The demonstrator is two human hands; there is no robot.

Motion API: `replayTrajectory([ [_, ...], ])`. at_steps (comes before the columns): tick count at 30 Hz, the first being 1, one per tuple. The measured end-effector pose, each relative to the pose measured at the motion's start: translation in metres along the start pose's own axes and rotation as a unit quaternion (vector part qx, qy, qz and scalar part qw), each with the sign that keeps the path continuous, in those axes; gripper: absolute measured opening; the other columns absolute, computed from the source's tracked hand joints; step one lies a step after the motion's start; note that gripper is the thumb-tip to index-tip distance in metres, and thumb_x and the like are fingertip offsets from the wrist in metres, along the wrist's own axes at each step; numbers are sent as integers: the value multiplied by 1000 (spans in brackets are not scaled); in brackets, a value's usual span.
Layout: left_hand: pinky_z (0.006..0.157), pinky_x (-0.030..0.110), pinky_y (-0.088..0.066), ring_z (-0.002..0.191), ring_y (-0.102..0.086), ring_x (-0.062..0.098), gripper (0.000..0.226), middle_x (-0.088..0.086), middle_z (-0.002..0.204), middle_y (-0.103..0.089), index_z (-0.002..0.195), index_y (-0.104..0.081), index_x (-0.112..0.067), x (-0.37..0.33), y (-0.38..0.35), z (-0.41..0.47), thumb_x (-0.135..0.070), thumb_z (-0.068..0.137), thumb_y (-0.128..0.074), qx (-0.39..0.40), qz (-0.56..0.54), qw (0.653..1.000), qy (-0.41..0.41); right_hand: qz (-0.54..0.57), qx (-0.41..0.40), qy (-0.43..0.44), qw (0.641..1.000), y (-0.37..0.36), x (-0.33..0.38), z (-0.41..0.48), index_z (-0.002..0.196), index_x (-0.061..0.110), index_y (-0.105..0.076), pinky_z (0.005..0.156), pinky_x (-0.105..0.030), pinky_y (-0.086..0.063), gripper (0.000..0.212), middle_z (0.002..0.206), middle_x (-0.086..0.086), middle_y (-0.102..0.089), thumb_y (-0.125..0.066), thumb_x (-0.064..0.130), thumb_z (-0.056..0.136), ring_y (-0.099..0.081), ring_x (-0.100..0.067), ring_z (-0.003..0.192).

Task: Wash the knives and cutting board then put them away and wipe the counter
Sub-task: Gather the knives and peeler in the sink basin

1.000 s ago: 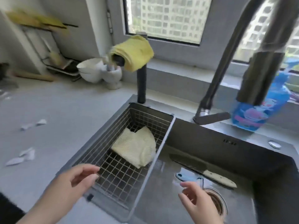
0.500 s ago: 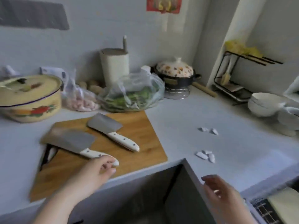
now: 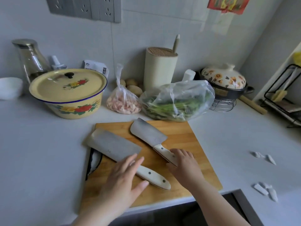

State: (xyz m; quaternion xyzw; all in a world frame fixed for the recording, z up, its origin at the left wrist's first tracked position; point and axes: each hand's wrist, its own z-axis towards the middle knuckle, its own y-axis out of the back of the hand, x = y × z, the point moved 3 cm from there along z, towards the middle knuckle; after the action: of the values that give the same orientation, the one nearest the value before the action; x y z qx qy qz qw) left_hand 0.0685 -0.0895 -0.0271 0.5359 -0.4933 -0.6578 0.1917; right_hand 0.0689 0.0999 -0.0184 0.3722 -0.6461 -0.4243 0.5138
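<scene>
Far beyond and left of the left hand (image 3: 123, 180), a white bowl (image 3: 9, 88), a glass carafe (image 3: 31, 61) and a lidded yellow enamel pot (image 3: 68, 93) stand on the counter (image 3: 40, 152). The left hand is open, its fingers straight and spread over the place where blade meets handle on the left cleaver (image 3: 114, 144), and its thumb lies beside the handle; it holds nothing. This cleaver lies flat on the wooden cutting board (image 3: 187, 141), with its blade overhanging the board's left edge. Beyond both hands are a bag of meat (image 3: 123, 101), a knife block (image 3: 160, 67) and a bag of greens (image 3: 177, 101). The right cleaver (image 3: 148, 132) lies flat on the board between the hands and the bags. The right hand (image 3: 184, 163) rests on its white handle, fingers lightly bent over the top and thumb on the near side; whether they close round it cannot be told. Beyond and right of the right hand stand a floral-lidded clay pot (image 3: 223, 79), a rolling pin (image 3: 252, 105) and a black wire rack (image 3: 283, 98). White scraps (image 3: 263, 157) lie on the counter well to the right of that hand.
</scene>
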Motion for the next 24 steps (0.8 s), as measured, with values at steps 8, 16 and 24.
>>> replayTrajectory([
  [8, 80, 48, -51, 84, -69, 15, 24, -8, 86, -70, 58, -67, -35, -17, -15, 14, -51, 67, -52, -76, 89, 993, -36, -73, 53, -19, 996, -4, 6, 23, 133, 20, -42, 91, -27, -39, 44, 128, 0, -50, -49, 28, 90, -44, -19, 119],
  [16, 96, 39, -16, 101, -61, 24, 40, -1, 97, -65, 50, -52, -26, -21, -17, 4, -53, 46, -82, -88, 83, 989, 80, -113, 93, -21, 989, -1, 11, 21, 126, 16, -45, 74, -26, -39, 43, 123, -2, -52, -53, 29, 85, -52, -22, 111],
  [24, 98, 28, -35, 129, -35, 19, 95, 0, 145, -23, 146, -6, -21, 9, -3, -31, -47, 76, -64, -98, 26, 955, 279, -101, 99, -4, 990, 3, 5, 14, 130, 17, -42, 73, -25, -42, 48, 124, -1, -52, -54, 28, 85, -54, -21, 108],
])
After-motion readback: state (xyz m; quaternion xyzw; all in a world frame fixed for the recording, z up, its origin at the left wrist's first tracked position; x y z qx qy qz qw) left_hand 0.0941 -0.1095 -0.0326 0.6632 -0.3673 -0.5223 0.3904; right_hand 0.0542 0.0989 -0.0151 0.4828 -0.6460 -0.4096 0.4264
